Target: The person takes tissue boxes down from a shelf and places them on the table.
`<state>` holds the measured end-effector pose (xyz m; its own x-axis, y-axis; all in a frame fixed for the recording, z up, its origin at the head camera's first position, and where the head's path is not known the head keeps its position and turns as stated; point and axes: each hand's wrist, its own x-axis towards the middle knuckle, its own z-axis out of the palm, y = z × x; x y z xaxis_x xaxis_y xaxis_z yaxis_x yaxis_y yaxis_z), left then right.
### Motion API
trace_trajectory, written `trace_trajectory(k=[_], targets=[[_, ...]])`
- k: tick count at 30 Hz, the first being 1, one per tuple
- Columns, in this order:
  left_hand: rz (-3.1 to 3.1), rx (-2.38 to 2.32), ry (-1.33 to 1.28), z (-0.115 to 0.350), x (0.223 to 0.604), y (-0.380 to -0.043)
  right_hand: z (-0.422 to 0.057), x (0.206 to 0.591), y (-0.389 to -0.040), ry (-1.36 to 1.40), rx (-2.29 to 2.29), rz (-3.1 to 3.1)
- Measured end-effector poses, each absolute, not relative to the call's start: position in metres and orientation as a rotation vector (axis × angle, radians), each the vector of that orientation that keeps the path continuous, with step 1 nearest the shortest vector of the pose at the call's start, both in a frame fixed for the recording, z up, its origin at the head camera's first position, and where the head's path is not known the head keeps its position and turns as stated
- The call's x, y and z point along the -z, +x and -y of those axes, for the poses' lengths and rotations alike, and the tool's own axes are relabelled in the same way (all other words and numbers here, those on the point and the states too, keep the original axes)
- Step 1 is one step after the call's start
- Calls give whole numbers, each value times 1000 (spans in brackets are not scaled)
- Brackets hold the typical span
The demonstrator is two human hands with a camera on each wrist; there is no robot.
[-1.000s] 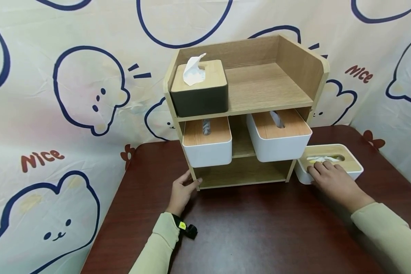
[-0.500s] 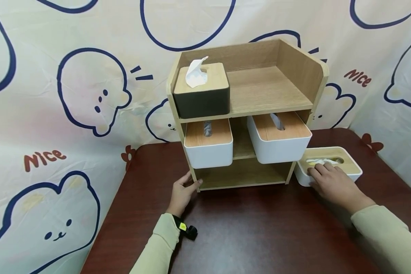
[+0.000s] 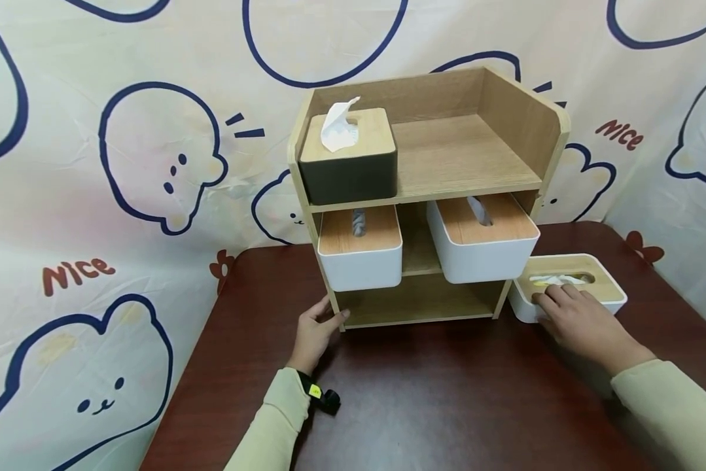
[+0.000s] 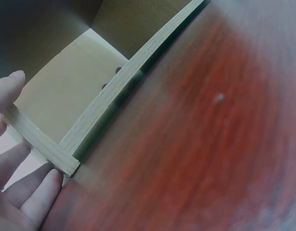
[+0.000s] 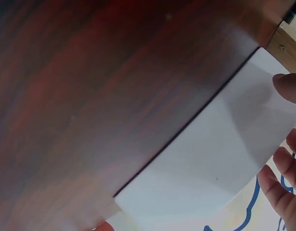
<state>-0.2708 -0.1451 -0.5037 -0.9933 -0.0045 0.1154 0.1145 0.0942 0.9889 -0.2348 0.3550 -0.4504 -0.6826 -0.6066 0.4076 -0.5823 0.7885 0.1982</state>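
My left hand [image 3: 314,333] grips the lower front corner of the wooden desk shelf [image 3: 458,154]. In the left wrist view, the thumb lies on the inner face of the side panel [image 4: 42,139] and the fingers are around its outside. To the right of the shelf, my right hand [image 3: 588,330] holds a white tissue box [image 3: 602,293] with a wood lid and tissue in its slot. Seen from the right wrist, the thumb rests on the box's white front wall [image 5: 196,154], with the fingers over its upper edge. The box stands on the table beside the shelf.
Two white tissue boxes with wood lids, a left one [image 3: 361,269] and a right one [image 3: 488,260], jut forward from the middle shelf. A black tissue box [image 3: 349,180] sits on the top left. The dark red table [image 3: 447,392] meets a cartoon-printed cloth [image 3: 152,275] behind.
The head view has shifted slightly, so the scene appears a little lower. Both hands, the shelf and the boxes keep their places relative to each other.
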Motion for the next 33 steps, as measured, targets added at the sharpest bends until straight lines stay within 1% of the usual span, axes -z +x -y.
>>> trace_trajectory(k=[10, 15, 27, 33], targets=[[2252, 2038, -103, 145, 505, -272, -354, 446, -236, 917, 59, 2531], [2251, 2064, -106, 146, 504, -271, -345, 440, -237, 986, -24, 2456], [2258, 2042, -82, 146, 504, -270, -309, 407, -236, 1143, -150, 2150], [2278, 2043, -95, 145, 503, -273, -300, 396, -232, 1158, -153, 2113]])
